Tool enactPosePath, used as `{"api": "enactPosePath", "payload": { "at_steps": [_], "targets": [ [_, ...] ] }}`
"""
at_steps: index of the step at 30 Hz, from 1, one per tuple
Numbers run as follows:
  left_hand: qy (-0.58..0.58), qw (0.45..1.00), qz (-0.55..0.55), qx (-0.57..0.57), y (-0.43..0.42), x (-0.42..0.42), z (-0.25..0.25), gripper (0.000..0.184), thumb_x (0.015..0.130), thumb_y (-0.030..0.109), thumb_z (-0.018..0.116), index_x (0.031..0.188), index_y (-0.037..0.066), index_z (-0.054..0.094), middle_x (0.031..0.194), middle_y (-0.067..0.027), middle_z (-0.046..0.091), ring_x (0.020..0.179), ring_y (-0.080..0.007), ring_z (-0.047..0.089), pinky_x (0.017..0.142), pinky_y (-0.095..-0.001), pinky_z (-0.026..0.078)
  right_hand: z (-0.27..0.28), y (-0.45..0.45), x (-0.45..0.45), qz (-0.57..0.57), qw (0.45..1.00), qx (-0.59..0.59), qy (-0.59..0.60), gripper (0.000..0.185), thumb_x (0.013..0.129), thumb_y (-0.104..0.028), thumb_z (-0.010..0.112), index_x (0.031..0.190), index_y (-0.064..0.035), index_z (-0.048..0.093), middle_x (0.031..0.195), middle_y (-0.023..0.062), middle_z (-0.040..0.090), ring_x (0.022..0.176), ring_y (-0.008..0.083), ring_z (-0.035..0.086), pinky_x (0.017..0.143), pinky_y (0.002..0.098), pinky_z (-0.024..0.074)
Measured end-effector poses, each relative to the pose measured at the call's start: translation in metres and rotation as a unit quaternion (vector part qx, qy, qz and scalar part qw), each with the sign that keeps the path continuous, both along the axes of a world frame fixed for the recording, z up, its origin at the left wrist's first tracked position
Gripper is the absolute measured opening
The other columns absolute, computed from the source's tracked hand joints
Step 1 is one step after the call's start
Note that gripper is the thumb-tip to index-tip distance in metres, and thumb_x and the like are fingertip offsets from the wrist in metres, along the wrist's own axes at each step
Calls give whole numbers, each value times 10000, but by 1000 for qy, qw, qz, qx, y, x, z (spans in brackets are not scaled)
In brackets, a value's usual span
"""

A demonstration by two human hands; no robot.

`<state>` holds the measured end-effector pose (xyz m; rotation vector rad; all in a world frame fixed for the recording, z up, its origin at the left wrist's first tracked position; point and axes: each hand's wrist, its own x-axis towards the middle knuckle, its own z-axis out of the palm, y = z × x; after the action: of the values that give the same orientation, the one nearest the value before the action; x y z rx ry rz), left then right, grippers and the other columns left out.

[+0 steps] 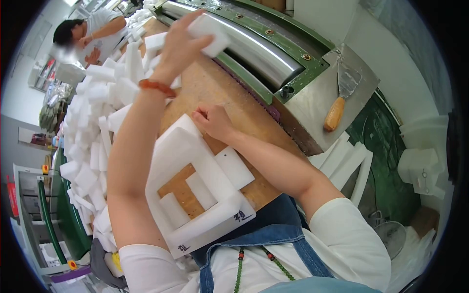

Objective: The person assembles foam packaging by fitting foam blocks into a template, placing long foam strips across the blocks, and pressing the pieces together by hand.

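My left hand [183, 46], with an orange band at the wrist, holds a white foam block [210, 35] between thumb and fingers beside the steel roller [264, 53]. Curled fingers close my right hand [214, 121] just above the wooden board; what it holds, if anything, is too small to tell. Below it lies a white foam frame [220, 210] with dark markings on its front side. Loose foam pieces [201, 190] lie inside the frame's opening, and a flat foam piece [234, 168] rests against its right side.
A large heap of white foam blocks [88, 132] fills the left. A scraper with a wooden handle [334, 113] lies on the metal plate [308, 110] at right. Another person [100, 29] is at the upper left. Foam strips [344, 161] lie below the plate.
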<state>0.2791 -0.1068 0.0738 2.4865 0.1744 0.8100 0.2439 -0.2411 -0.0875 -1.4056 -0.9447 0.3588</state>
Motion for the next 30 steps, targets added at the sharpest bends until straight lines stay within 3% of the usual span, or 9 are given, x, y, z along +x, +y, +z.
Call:
{"api": "enactPosePath", "payload": {
  "at_steps": [3, 5, 10, 16, 26, 30],
  "targets": [
    [-20, 998, -1, 56, -60, 33, 9, 583, 751, 93, 688, 1308, 140, 522, 1061, -94, 579, 788, -171, 576, 701, -267, 496, 0, 0, -1, 10, 1000, 2, 10, 192, 833, -159, 596, 715, -10, 624, 581, 51, 572, 510, 191, 460, 512, 303, 398],
    [-45, 996, -24, 76, -73, 58, 6, 510, 686, 113, 769, 1152, 58, 569, 1137, -95, 588, 910, -227, 581, 837, -272, 454, -1, -1, 1, 20, 1000, 4, 21, 207, 835, -189, 599, 731, -14, 634, 595, 75, 595, 519, 235, 493, 531, 329, 429],
    [-69, 996, -34, 41, -93, 59, -20, 559, 740, 122, 705, 1272, 150, 538, 1047, -104, 570, 773, -207, 577, 700, -296, 498, 7, -7, 4, 42, 998, -42, 2, 210, 833, -182, 592, 723, -7, 631, 595, 95, 605, 513, 263, 500, 534, 348, 441],
    [1, 996, -3, 85, -81, 24, -30, 527, 727, 124, 710, 1229, 152, 551, 1049, -105, 565, 792, -234, 579, 702, -316, 499, 6, -5, 0, 17, 999, -31, -22, 211, 829, -183, 588, 716, -10, 628, 598, 116, 612, 506, 287, 504, 524, 375, 435],
    [-105, 990, -27, 86, -100, 51, -35, 507, 712, 99, 711, 1193, 139, 555, 1054, -97, 570, 834, -250, 576, 730, -335, 490, -5, 0, 2, 10, 1000, 2, -12, 199, 812, -192, 586, 709, -27, 629, 612, 137, 621, 507, 318, 520, 508, 400, 422],
    [16, 996, -17, 86, -88, 15, -29, 513, 706, 96, 718, 1188, 132, 548, 1051, -95, 574, 862, -262, 573, 764, -343, 484, 10, -9, 1, 19, 998, -50, -16, 191, 806, -183, 585, 701, -27, 615, 612, 136, 620, 506, 329, 518, 507, 403, 420]
  ]
}}
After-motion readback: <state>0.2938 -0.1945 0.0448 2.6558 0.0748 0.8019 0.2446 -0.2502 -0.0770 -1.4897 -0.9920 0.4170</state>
